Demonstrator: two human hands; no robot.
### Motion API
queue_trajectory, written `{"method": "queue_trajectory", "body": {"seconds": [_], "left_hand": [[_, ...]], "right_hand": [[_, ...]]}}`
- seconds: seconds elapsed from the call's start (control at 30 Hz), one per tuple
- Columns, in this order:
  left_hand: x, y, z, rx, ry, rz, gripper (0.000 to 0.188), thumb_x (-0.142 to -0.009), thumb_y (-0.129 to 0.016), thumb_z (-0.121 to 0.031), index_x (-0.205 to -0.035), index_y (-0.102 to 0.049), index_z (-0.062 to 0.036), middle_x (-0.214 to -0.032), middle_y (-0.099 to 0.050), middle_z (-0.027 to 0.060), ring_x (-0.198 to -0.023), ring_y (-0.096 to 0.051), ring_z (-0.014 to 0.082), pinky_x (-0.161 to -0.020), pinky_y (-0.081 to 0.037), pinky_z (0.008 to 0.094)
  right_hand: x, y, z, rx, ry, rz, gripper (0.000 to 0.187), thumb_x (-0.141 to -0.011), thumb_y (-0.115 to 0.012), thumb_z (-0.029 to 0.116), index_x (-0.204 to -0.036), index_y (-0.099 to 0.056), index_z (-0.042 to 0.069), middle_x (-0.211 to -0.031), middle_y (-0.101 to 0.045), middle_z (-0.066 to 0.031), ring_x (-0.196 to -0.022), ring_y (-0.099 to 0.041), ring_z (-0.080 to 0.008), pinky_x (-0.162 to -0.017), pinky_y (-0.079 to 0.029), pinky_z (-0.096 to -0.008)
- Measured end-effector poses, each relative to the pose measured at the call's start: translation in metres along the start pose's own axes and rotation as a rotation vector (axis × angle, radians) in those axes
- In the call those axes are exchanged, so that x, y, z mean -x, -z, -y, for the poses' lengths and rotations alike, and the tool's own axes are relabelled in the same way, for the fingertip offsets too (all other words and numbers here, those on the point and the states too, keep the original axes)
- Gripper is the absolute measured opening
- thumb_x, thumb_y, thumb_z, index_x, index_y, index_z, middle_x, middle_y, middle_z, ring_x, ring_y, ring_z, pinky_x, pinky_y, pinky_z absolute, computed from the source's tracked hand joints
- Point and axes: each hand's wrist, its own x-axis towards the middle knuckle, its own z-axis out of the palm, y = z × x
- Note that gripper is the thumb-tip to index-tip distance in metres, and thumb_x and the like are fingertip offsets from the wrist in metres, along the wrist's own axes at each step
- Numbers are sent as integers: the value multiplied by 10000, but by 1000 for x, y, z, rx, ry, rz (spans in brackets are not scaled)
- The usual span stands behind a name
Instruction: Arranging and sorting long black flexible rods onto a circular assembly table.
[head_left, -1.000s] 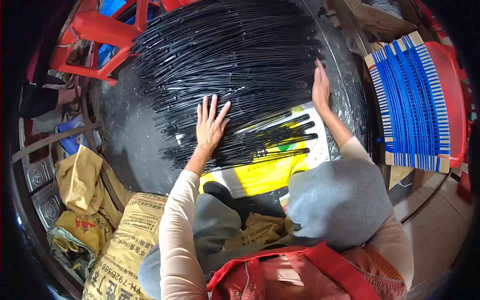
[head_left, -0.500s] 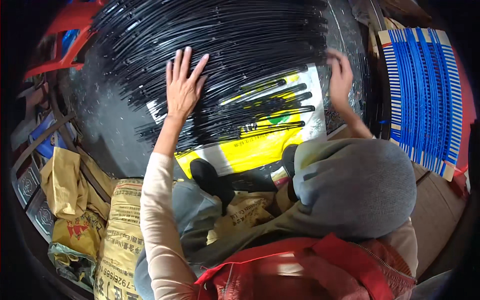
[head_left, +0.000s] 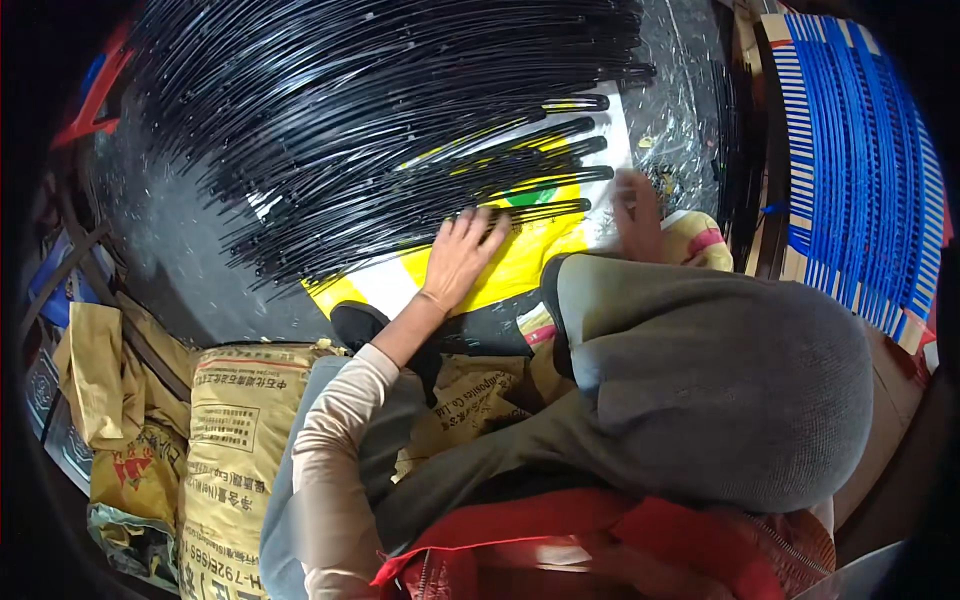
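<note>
A thick layer of long, thin black strips [head_left: 400, 100] with rounded ends covers the dark work surface. Some of them lie across a yellow and white plastic sack [head_left: 500, 280]. My left hand [head_left: 462, 258] rests at the near edge of the strips, its fingers a little apart and touching them; nothing shows in its grasp. Beside the rounded right ends of the strips is my right hand [head_left: 638, 215]. Motion smears its fingers, so whether they hold anything is unclear.
Blue cords [head_left: 860, 150] are wound over a slatted cardboard piece at the right. Full tan sacks [head_left: 235, 430] stand at the lower left, with folded brown paper [head_left: 100, 370] beside them. A red frame [head_left: 95, 100] is at the far left. My knee [head_left: 720, 370] fills the lower right.
My left hand has moved off the middle of the strips, nearer and to the right, to their near edge. My right hand has come nearer and slightly left. The whole view has shifted.
</note>
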Motion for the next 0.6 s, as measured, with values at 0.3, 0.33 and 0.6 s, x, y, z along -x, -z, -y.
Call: {"method": "queue_trajectory", "body": {"seconds": [0.3,0.33,0.6], "left_hand": [[2,0,-11,-30,-183,-8,240,-818,-551,-155,-1054,-542,-108,-1256,-544,112,-1168,-510,282,-1008,-397,439],[3,-3,-12,-25,-163,43,240,-818,-551,-155,-1054,-542,-108,-1256,-544,112,-1168,-510,282,-1008,-397,439],[-7,8,-12,31,-69,124,514,-832,-584,-109,-1337,-507,-167,-1309,-480,138,-1209,-467,319,-1016,-369,448]], "right_hand": [[-10,-6,2,47,51,42,127,-879,-646,102,-993,-686,62,-915,-628,-88,-806,-597,-195,-710,-473,-309],[-4,-6,2,-14,-46,46,109,-857,-661,107,-961,-676,77,-863,-630,-96,-819,-597,-262,-722,-461,-364],[-12,-10,26,-47,272,41,130,-887,-618,89,-1005,-648,46,-878,-639,-111,-829,-629,-224,-717,-492,-352]]}}
